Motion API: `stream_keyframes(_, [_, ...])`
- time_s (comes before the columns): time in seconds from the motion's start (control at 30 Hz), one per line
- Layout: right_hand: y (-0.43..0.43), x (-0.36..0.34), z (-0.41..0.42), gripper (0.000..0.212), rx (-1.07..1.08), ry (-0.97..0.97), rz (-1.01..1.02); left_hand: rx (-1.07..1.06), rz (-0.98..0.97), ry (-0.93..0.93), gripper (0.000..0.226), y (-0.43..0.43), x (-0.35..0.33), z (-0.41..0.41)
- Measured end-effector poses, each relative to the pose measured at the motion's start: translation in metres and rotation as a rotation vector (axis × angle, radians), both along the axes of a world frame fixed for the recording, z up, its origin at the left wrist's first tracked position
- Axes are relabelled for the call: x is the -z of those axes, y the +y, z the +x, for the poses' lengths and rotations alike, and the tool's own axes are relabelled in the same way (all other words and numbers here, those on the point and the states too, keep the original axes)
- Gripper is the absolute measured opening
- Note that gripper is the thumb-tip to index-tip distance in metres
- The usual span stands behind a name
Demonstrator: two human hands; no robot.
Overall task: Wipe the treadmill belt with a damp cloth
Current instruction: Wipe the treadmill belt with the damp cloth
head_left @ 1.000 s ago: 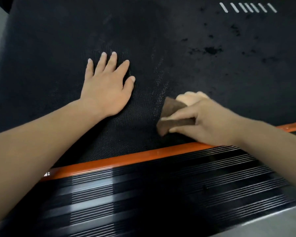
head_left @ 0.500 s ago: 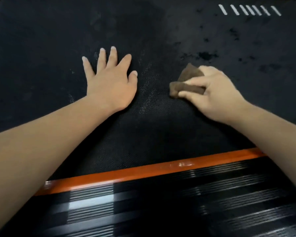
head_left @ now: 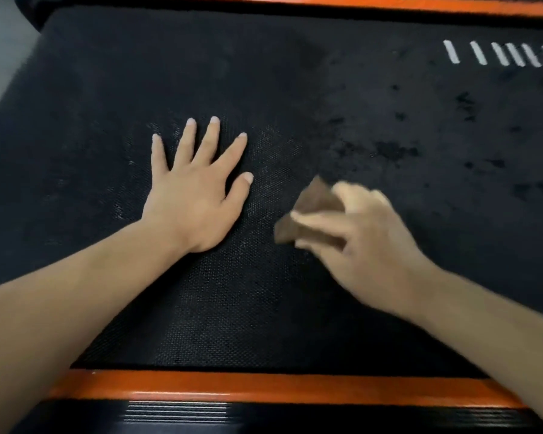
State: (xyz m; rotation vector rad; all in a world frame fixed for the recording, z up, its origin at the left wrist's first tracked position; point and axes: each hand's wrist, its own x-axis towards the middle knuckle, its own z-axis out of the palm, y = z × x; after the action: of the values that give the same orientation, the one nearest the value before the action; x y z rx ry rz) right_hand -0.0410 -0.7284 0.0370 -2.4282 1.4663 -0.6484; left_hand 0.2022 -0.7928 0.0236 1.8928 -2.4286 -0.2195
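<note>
Looking down, I see a black treadmill belt (head_left: 264,73) filling most of the view, with both my bare forearms reaching out over it. My left hand (head_left: 195,195) lies flat on the belt left of centre. Its palm is down, its fingers are straight and spread, and it holds nothing.

My right hand (head_left: 367,242) is just to the right of it, not touching it, and is blurred. It grips a small folded brown cloth (head_left: 314,208), with my fingers curled round it. The cloth sits low on the belt near the middle of the view. Its corners poke out to the left, toward my left hand.

Beyond and to the right of the cloth, darker blotches (head_left: 392,150) speckle the belt. A row of short slanted white dashes (head_left: 483,53) marks the belt at the far right.

An orange strip (head_left: 264,386) runs along the belt's near edge, under my arms. A second orange strip (head_left: 420,3) lines the far edge at the top. Closest to me is a black ribbed side rail (head_left: 176,411). A patch of grey floor (head_left: 0,42) shows at the top left.
</note>
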Motion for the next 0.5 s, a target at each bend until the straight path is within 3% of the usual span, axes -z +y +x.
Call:
stream_keyframes(0.1, [-0.026,-0.006,-0.011,0.037,-0.099,0.1,-0.01,-0.01,0.0,0.007,0.069,0.001,-0.002,0.0])
stream_keyframes(0.2, [-0.111,-0.009,-0.029,0.031,0.228,0.086,-0.042,-0.021,0.018,0.011,0.069,0.002,-0.003,-0.002])
stream_keyframes(0.27, [-0.125,-0.004,-0.028,0.027,0.312,0.048,-0.024,-0.03,0.027,0.015,0.069,0.002,-0.004,-0.002])
stream_keyframes(0.43, [-0.054,-0.007,-0.013,0.03,-0.099,0.056,0.06,-0.026,0.019,0.007,0.068,0.001,-0.007,-0.004])
stream_keyframes(0.5, [-0.083,-0.009,-0.018,0.032,-0.074,0.123,0.017,-0.025,0.025,0.002,0.068,0.003,-0.006,-0.004])
